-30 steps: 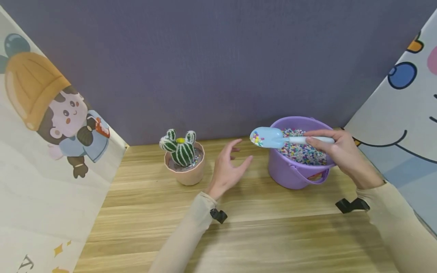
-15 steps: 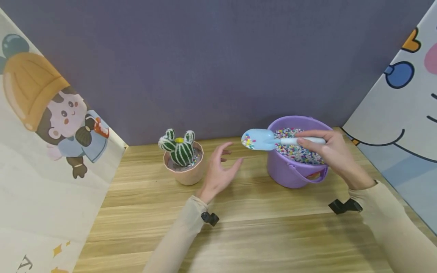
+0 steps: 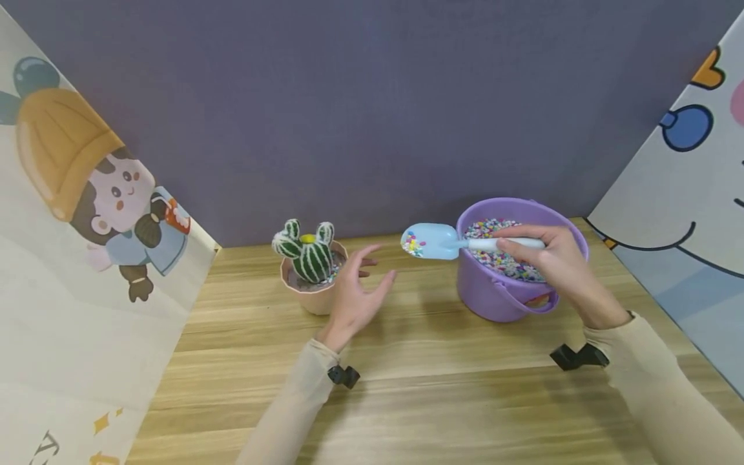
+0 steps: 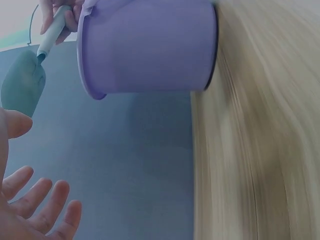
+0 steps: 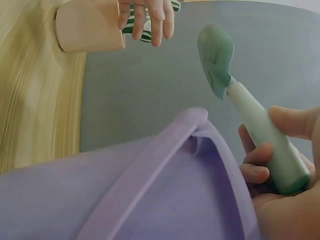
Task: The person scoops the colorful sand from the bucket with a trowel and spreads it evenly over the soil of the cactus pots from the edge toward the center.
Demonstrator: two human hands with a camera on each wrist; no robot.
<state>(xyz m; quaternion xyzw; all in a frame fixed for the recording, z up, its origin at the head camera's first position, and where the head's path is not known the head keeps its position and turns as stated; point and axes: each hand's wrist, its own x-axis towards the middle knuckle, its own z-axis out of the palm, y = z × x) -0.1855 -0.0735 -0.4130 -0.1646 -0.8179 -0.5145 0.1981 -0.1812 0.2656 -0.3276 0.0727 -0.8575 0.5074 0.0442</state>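
Note:
My right hand grips the white handle of a light blue toy shovel, held level over the left rim of a purple bucket. Small multicoloured pellets lie in the shovel's tip, and many more fill the bucket. My left hand, fingers relaxed and apart, hovers just right of a peach flowerpot and overlaps its edge in the head view. In the pot stands a green, white-striped knitted cactus with a yellow top, a few pellets beside it on the grey filling.
A wooden tabletop lies under everything. Behind it rises a dark grey-purple wall. Cartoon-printed panels close off the left and right sides. The bucket's handle hangs down at its front.
The shovel in my right hand has moved left, from above the bucket to past its rim. My left hand has also shifted left, closer to the flowerpot.

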